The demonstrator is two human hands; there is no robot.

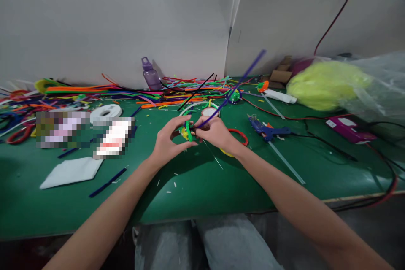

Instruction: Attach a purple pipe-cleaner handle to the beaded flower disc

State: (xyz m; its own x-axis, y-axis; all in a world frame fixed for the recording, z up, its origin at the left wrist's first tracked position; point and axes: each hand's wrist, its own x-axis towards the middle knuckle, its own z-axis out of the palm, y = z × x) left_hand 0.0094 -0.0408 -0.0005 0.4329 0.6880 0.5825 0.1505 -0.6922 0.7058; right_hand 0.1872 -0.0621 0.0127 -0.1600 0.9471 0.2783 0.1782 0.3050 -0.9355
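Note:
My left hand (169, 141) and my right hand (215, 133) meet above the green table (196, 185), a little past its middle. Between them sits a small craft piece (187, 131) of green and yellow pipe cleaner, which the left fingers pinch. The right fingers are closed on a long purple pipe cleaner (236, 86) whose lower end joins the piece. Its free end slants up and to the right and is blurred.
A heap of coloured pipe cleaners (133, 90) lines the back, with a purple bottle (151, 74). A blue glue gun (267, 130) and its cable lie to the right, a white tape roll (106, 113) and white paper (71, 172) to the left. A yellow-green fluffy mass (325, 82) sits far right.

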